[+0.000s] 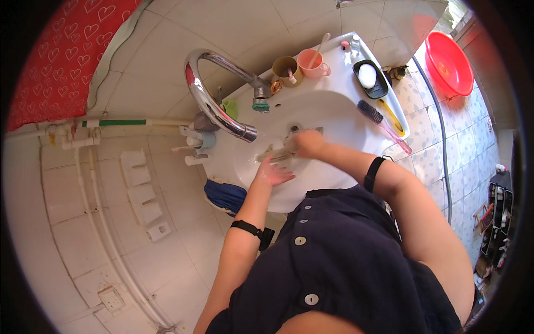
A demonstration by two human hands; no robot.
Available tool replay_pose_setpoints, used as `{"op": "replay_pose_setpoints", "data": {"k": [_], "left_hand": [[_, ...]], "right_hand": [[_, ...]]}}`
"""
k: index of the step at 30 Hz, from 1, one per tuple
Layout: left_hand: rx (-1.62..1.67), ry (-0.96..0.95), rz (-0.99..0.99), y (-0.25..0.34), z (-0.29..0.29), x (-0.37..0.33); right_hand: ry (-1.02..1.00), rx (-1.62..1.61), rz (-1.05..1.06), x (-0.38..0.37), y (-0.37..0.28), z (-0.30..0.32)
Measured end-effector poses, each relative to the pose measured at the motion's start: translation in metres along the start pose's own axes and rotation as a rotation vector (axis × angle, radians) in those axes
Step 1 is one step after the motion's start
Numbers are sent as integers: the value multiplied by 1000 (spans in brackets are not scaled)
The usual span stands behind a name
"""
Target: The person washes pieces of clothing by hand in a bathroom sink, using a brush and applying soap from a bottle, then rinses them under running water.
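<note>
In the white washbasin [334, 161] both my hands are low over the bowl. My left hand [275, 173] has its palm turned up and wet, with the fingers stretched out and the thumb beside a pale, strip-like thing [271, 155]. My right hand [307, 143] is closed over the other part of that thing, near the drain [294, 129]. The strip looks limp and wet, but blur and my fingers hide its kind. The curved chrome tap [203, 100] arches over the basin's left side, its spout to the left of my hands.
Behind the bowl stand a brown cup [283, 65] and a pink cup [307, 58]. A black soap dish [381, 89] with white soap [367, 75], a dark-bristled brush [369, 111] and a yellow-handled tool [391, 118] lie on the right rim. A red basin [445, 64] is farther right; blue cloth [225, 195] hangs at left.
</note>
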State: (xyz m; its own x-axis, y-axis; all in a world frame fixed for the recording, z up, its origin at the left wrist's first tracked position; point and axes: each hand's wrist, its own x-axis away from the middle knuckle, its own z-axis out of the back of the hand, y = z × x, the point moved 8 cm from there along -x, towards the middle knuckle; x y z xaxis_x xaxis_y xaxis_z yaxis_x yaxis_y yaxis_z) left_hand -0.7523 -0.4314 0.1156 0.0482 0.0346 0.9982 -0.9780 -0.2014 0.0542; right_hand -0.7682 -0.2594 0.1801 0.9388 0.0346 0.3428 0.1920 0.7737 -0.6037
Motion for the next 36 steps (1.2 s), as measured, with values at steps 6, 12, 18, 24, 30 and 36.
{"op": "replay_pose_setpoints", "data": {"k": [6, 12, 18, 24, 30, 36], "left_hand": [[-13, -818, 107, 14, -41, -6], [191, -999, 174, 31, -38, -1], [176, -468, -114, 20, -44, 40], [120, -424, -37, 12, -28, 36], [204, -403, -74, 15, -19, 37], [241, -567, -111, 18, -31, 53]], "right_hand": [[-4, -344, 420, 18, -123, 25], [-138, -1238, 58, 18, -50, 84], [641, -384, -417, -10, 57, 36], [112, -1220, -249, -63, -20, 15], [52, -1486, -99, -96, -28, 66], [230, -1257, -29, -53, -1, 74]]}}
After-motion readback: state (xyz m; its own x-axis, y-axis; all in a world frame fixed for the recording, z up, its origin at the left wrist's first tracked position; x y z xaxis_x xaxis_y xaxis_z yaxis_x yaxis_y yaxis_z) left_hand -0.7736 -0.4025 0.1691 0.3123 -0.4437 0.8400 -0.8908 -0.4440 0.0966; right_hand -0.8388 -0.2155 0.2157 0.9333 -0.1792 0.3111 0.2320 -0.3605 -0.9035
